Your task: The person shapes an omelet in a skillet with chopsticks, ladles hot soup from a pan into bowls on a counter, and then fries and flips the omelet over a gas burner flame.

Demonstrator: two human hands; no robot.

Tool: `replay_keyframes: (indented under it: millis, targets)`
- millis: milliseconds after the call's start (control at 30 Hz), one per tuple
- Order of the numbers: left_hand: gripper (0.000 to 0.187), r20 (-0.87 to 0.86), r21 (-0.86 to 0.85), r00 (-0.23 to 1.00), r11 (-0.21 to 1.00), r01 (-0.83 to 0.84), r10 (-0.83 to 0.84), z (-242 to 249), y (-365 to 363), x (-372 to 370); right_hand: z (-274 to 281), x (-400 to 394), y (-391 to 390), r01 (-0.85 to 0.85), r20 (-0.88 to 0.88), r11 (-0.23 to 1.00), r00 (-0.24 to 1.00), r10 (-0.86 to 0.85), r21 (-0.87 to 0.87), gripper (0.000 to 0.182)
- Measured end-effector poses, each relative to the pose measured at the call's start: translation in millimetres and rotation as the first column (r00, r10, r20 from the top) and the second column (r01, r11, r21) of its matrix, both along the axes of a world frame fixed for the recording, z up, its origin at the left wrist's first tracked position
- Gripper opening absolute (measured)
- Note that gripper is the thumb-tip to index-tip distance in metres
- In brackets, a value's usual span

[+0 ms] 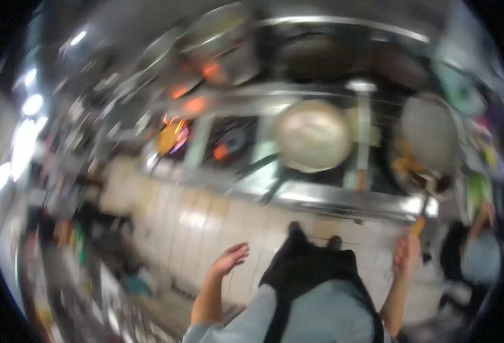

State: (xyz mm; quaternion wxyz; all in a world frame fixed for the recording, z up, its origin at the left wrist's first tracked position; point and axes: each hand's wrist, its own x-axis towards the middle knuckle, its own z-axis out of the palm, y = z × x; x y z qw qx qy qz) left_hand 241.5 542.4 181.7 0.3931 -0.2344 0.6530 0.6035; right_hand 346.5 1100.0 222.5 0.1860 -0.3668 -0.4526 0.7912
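My right hand [406, 254] is closed around the orange grip of a long-handled utensil [418, 225]. Its dark shaft runs forward to a round pan [397, 166] on the right of the range, where orange-brown food shows. Over that pan lies a large round grey disc [429, 134]; blur hides whether it is the utensil's head. My left hand [230, 259] hangs above the floor with its fingers stretched out, holding nothing. Ahead of it, a pale round pan [313, 136] sits on the stove, and a dark handle [257, 166] points toward my left side.
A flame [173, 137] burns on the left of the range, with large pots [220, 48] behind it. The steel front edge [320, 194] borders the tiled floor [200, 223]. At the far right is another person [480, 257]. Cluttered shelving [92, 274] stands left.
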Motion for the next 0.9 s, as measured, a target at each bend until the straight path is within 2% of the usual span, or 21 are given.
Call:
replay_keyframes:
  millis: [33, 67, 133, 167, 200, 333, 400, 500, 533, 567, 600, 667, 733, 767, 833, 867, 900]
  targets:
    - [0.071, 0.016, -0.048, 0.998, 0.997, -0.056, 0.057, 0.7, -7.6, 31.1, -48.1, 10.7, 26.6, -0.05, -0.062, 0.998, 0.997, 0.052, 0.034, 0.041]
    - [0.071, 0.003, -0.097, 0.982, 0.978, -0.187, 0.188, 1.9, -15.0, 74.9, -60.5, 6.4, 28.3, -0.1, -0.101, 0.994, 0.989, 0.105, 0.053, 0.044]
    - [0.075, 0.084, -0.197, 0.974, 0.962, -0.191, 0.211, -0.5, -17.1, 117.1, -62.5, -10.2, 36.6, -0.155, -0.159, 0.986, 0.974, 0.163, 0.065, 0.047]
    - [0.075, 0.079, -0.205, 0.968, 0.954, -0.219, 0.24, 1.7, -17.4, 137.1, -60.5, -12.2, 40.2, -0.167, -0.197, 0.986, 0.966, 0.167, 0.012, 0.05]
    - [0.077, 0.147, -0.212, 0.956, 0.952, -0.22, 0.253, 2.4, -13.3, 159.2, -56.8, -11.7, 45.2, -0.164, -0.226, 0.986, 0.962, 0.152, -0.033, 0.054]
    - [0.077, 0.312, -0.215, 0.887, 0.934, -0.284, 0.341, -16.4, -17.9, 238.9, -46.5, -11.3, 42.9, -0.227, -0.315, 0.972, 0.928, 0.198, -0.06, 0.06]
    - [0.077, 0.324, -0.169, 0.867, 0.925, -0.34, 0.378, -25.9, -25.6, 260.6, -67.9, 2.5, 40.2, -0.268, -0.337, 0.95, 0.919, 0.202, -0.159, 0.068]
    - [0.077, 0.322, -0.094, 0.832, 0.89, -0.446, 0.451, -37.4, -50.8, 279.9, -134.9, 43.5, 21.1, -0.345, -0.402, 0.936, 0.869, 0.29, -0.071, 0.073]
    - [0.076, 0.32, -0.083, 0.799, 0.855, -0.511, 0.509, -60.0, -83.0, 297.2, -136.1, 36.1, -19.9, -0.23, -0.186, 0.932, 0.965, 0.182, -0.279, 0.069]
    - [0.076, 0.326, -0.091, 0.77, 0.829, -0.552, 0.549, -72.2, -102.8, 306.4, -140.7, 37.5, -48.7, -0.036, 0.078, 0.892, 0.994, 0.079, -0.451, 0.065]
    - [0.076, 0.322, -0.107, 0.747, 0.806, -0.582, 0.582, -72.5, -118.2, 308.7, -151.1, 32.5, -73.8, -0.044, 0.073, 0.894, 0.994, 0.085, -0.446, 0.065]
    - [0.076, 0.302, -0.136, 0.727, 0.782, -0.608, 0.617, -107.2, -163.3, 323.7, -179.5, 38.4, -129.7, -0.399, 0.081, 0.828, 0.882, 0.464, -0.395, 0.064]
    - [0.073, 0.241, -0.195, 0.689, 0.729, -0.656, 0.684, -119.5, -201.1, 335.4, -151.4, 4.3, -222.7, -0.569, 0.038, 0.723, 0.775, 0.63, -0.393, 0.053]
    - [0.073, 0.246, -0.191, 0.689, 0.731, -0.655, 0.682, -119.9, -216.1, 332.6, -132.5, -16.0, -270.2, -0.623, 0.07, 0.701, 0.728, 0.682, -0.349, 0.049]
    - [0.068, 0.141, -0.187, 0.52, 0.539, -0.821, 0.842, -116.5, -235.7, 338.2, -96.9, -41.3, -350.8, -0.689, 0.116, 0.656, 0.657, 0.745, -0.307, 0.045]
    - [0.068, 0.139, -0.187, 0.504, 0.523, -0.832, 0.852, -115.6, -248.0, 339.3, -80.5, -53.2, -386.7, -0.8, 0.171, 0.577, 0.553, 0.816, -0.166, 0.043]
    - [0.066, 0.161, -0.194, 0.554, 0.577, -0.793, 0.817, -116.4, -261.3, 338.5, -73.4, -64.6, -414.9, -0.888, 0.233, 0.46, 0.442, 0.866, -0.024, 0.04]
